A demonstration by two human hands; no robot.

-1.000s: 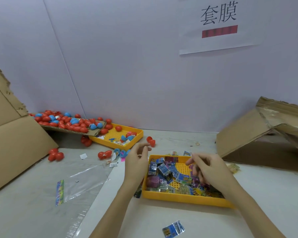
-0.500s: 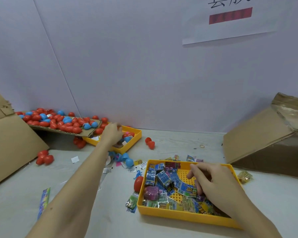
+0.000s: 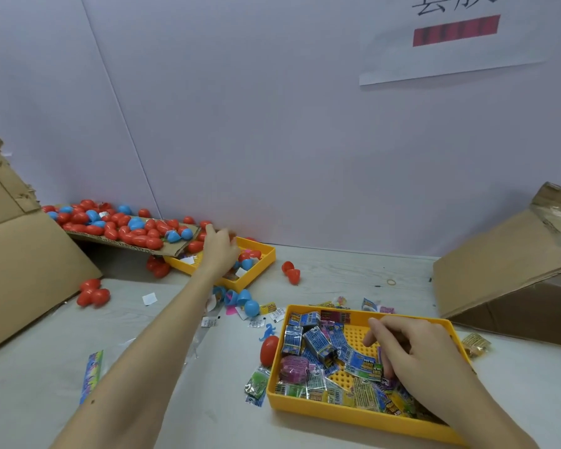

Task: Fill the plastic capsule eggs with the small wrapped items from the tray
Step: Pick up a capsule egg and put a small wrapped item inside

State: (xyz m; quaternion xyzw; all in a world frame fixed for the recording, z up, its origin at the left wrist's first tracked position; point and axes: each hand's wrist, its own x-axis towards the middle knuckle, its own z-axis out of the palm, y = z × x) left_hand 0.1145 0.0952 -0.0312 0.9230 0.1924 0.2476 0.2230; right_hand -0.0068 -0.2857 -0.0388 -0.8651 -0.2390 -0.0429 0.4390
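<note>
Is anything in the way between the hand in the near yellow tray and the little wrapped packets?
Nothing visible is. The right hand is already down in the near yellow tray, its fingers curled right among the wrapped packets. Whether they already pinch one cannot be told.

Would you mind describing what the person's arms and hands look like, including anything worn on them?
Both forearms are bare as far as the picture shows: no sleeves, gloves, watch, bracelets or rings are visible on the left hand or the right hand. The left forearm carries a small dark spot near the lower edge of the picture. The left hand's fingertips are slightly blurred.
</note>
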